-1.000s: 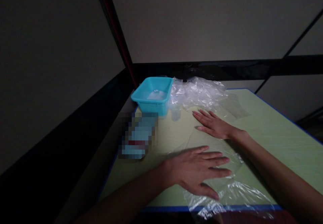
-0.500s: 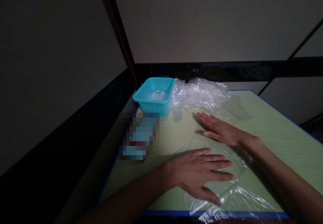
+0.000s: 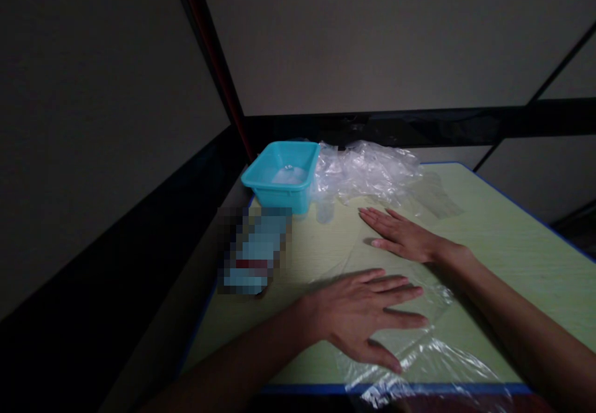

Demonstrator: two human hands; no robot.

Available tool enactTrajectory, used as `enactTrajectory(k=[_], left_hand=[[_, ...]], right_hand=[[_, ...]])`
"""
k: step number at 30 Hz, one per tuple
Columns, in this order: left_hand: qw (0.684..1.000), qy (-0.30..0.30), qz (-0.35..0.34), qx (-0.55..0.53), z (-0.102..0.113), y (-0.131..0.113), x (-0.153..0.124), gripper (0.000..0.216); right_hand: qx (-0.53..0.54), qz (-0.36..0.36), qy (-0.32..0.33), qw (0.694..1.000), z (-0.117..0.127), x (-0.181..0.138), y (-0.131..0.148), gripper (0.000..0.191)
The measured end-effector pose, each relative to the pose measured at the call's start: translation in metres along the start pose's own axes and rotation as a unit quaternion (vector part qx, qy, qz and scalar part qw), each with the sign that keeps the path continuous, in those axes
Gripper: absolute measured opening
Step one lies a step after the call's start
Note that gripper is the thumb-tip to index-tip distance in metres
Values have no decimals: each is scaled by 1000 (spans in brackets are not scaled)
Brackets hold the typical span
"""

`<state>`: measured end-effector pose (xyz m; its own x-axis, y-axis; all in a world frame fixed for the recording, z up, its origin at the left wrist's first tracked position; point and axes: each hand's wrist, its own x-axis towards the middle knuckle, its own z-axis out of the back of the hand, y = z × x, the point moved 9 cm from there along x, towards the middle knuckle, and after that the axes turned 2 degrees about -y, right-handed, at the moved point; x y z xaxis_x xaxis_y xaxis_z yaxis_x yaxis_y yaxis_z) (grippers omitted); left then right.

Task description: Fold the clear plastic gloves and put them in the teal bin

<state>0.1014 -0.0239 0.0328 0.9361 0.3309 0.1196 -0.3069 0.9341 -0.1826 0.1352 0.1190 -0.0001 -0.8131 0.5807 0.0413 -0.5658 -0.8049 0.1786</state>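
Note:
A clear plastic bag [image 3: 410, 332] lies spread over the table's near part, and its crinkled end hangs past the front edge. My left hand [image 3: 365, 317] rests flat on the bag, palm down with fingers spread. Farther back, my right hand [image 3: 400, 236] lies palm down at the bag's far end, fingers stretched out and the thumb apart. Neither hand grips anything. The film is so see-through that parts of its outline cannot be made out.
A turquoise plastic basin [image 3: 282, 177] with something whitish inside stands at the back left. Crumpled clear plastic bags [image 3: 372, 167] are heaped beside it. A pixelated bluish object [image 3: 258, 248] lies at the left edge of the pale green table [image 3: 507, 239]. Walls enclose the left and back.
My right hand has come down onto the surface at the bag's far end. My left hand stays spread on the bag. The whole view has shifted slightly.

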Motion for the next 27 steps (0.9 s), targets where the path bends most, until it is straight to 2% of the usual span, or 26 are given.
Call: enactTrajectory(k=[6, 11, 14, 18, 20, 27], left_hand=[[1000, 8, 7, -5, 2, -1, -1, 62], [1000, -8, 14, -20, 6, -3, -2, 64], [997, -36, 67, -24, 11, 8, 0, 66], [975, -79, 208, -4, 11, 39, 0, 67], [965, -79, 250, 11, 7, 49, 0, 68], [960, -38, 265, 83, -6, 53, -1, 74]], right_hand=[[-14, 2, -10, 1000, 1, 0, 0, 63], [-20, 6, -35, 999, 2, 0, 1, 61], [-25, 1, -40, 999, 2, 0, 0, 58], [-31, 3, -28, 999, -1, 0, -2, 55], [-33, 6, -19, 999, -3, -1, -3, 54], [-32, 2, -27, 999, 0, 0, -2, 54]])
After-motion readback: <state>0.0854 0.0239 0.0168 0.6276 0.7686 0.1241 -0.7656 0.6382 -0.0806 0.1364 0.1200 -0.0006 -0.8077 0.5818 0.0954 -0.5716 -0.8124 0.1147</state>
